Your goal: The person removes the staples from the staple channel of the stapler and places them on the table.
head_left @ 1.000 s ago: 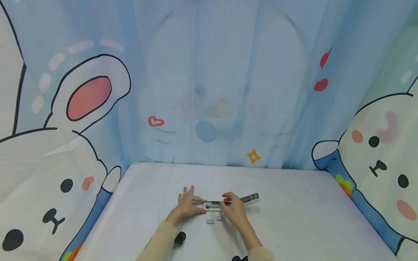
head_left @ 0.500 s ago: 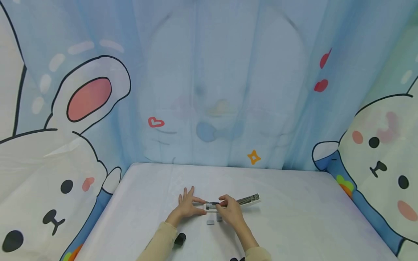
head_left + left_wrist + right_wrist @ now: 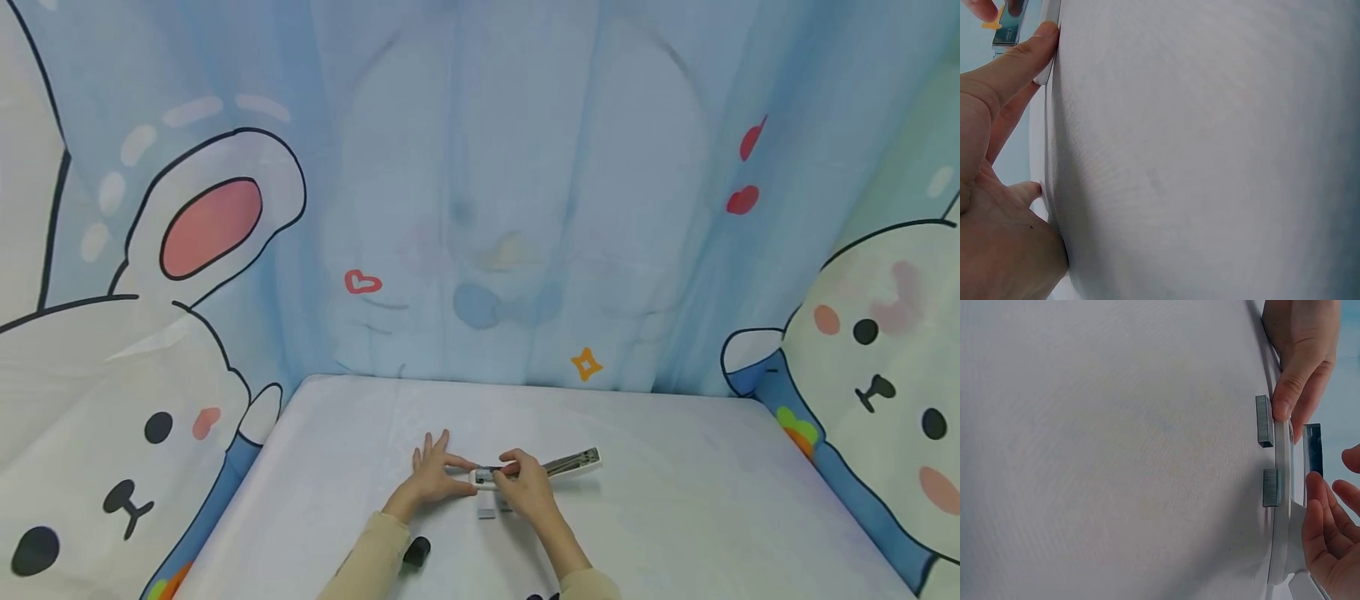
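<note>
An opened white stapler (image 3: 577, 461) lies across the table, its top arm folded back to the right. My left hand (image 3: 431, 475) grips the left end of its base between thumb and index finger; the other fingers spread on the table. Curled over the stapler's metal magazine (image 3: 1313, 447), my right hand (image 3: 528, 487) pinches there with its fingertips. Whether a strip of staples sits between those fingers is hidden. Two short grey staple strips lie before the base: one strip (image 3: 1264, 422) near the left thumb, the other strip (image 3: 1270, 487) closer to the right hand.
A white cloth covers the table (image 3: 675, 500). Behind it hangs a blue curtain (image 3: 487, 167) with cartoon rabbits. A small black object (image 3: 417, 552) shows beside the left sleeve (image 3: 367, 554).
My right hand has shifted slightly left along the stapler, its fingertips moving closer to the left hand. The left hand keeps its grip on the base.
</note>
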A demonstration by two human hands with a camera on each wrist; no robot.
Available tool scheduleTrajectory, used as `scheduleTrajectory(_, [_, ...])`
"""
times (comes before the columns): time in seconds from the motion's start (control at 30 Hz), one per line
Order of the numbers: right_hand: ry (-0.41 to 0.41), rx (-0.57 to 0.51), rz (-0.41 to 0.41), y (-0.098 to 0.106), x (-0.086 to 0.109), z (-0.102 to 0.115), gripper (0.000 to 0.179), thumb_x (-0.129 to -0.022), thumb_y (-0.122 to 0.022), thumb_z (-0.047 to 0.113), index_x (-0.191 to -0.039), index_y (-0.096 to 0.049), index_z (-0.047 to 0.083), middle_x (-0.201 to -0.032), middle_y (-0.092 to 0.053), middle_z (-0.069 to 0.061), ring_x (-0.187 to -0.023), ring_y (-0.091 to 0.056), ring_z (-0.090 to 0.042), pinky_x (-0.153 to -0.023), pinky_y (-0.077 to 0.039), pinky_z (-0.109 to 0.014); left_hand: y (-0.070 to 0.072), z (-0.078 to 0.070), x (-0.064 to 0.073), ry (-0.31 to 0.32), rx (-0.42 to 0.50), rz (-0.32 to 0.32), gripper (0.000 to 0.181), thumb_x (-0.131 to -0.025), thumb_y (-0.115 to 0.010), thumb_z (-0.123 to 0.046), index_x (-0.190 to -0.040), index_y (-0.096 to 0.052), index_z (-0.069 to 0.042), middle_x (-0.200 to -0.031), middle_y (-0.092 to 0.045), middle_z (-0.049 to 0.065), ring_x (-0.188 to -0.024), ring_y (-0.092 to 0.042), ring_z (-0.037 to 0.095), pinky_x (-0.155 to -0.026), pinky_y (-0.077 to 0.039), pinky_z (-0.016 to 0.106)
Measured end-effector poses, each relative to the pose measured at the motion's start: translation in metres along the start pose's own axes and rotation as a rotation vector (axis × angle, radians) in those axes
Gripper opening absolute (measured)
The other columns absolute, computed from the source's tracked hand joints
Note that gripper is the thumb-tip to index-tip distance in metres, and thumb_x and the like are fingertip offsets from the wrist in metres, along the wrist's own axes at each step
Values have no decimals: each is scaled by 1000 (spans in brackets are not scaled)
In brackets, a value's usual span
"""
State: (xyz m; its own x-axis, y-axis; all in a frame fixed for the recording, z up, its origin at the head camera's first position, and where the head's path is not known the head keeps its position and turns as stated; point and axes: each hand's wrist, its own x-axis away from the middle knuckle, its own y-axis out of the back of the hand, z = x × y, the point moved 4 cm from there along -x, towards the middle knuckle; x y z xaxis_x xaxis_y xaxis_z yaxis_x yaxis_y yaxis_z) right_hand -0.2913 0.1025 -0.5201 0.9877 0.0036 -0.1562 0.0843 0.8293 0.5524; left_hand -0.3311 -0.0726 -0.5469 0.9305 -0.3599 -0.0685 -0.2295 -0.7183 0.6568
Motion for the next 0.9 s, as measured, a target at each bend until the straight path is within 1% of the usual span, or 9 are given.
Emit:
scheduleTrajectory(0.23, [11,-22,-6,-2,-2,3,30,-84,-67,6,-111,-63,-7,-90,-69,-13,-80,-66,-25,-68,-55,-38,0,2,-3,-1,-9,-6,31,-73,-87,-23,-100,-79,-11,-157,-16,33,-144,6,55,-110,7,70])
scheduleTrajectory(0.63, [5,-42,-1,-9,-3,1,29,-83,-66,5,-108,-64,-7,-89,-69,-13,-79,-65,-23,-68,-54,-38,0,-1,1,-8,-1,-6,30,-74,-87,-21,-100,-79,-10,-156,-17,34,-143,4,57,-109,6,71])
scheduleTrajectory(0.9, [6,-41,-21,-11,-5,1,26,-83,-66,5,-106,-66,-6,-88,-70,-13,-78,-66,-24,-67,-55,-37,1,-2,0,-2,2,-3,30,-74,-87,-22,-101,-79,-10,-156,-17,34,-143,5,57,-109,7,71])
